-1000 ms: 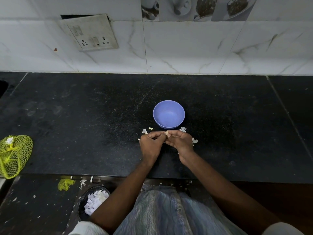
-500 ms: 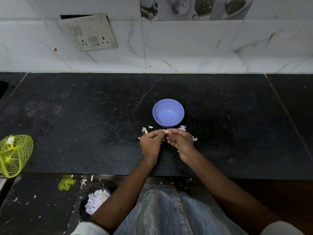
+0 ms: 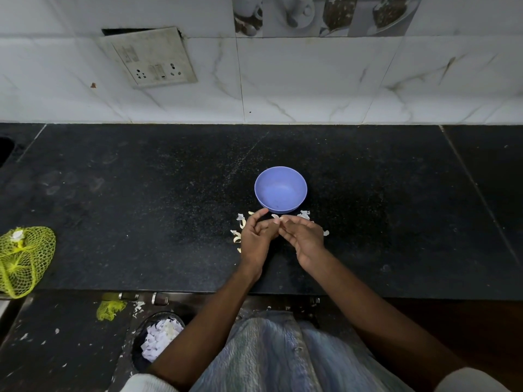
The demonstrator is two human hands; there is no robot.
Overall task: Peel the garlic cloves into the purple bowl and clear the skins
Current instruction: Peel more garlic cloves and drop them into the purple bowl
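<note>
A yellow net bag (image 3: pixel 24 260) hangs over the table's (image 3: pixel 141 207) left front edge. A socket plate (image 3: pixel 151 59) sits crooked on the tiled wall (image 3: pixel 339 89). On the floor (image 3: pixel 42 349), a yellow scrap (image 3: pixel 110 309) and a bin (image 3: pixel 154 342) of white scraps.

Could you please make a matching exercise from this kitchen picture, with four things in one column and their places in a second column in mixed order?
Things:
1. purple bowl
2. yellow net bag
3. wall socket plate
4. garlic clove

Places:
A. on the tiled wall, hanging loose
B. at the fingertips of the right hand, beside the left hand
C. on the black counter, just beyond the hands
D. at the far left edge of the counter

Pairs: 1-C, 2-D, 3-A, 4-B
</note>
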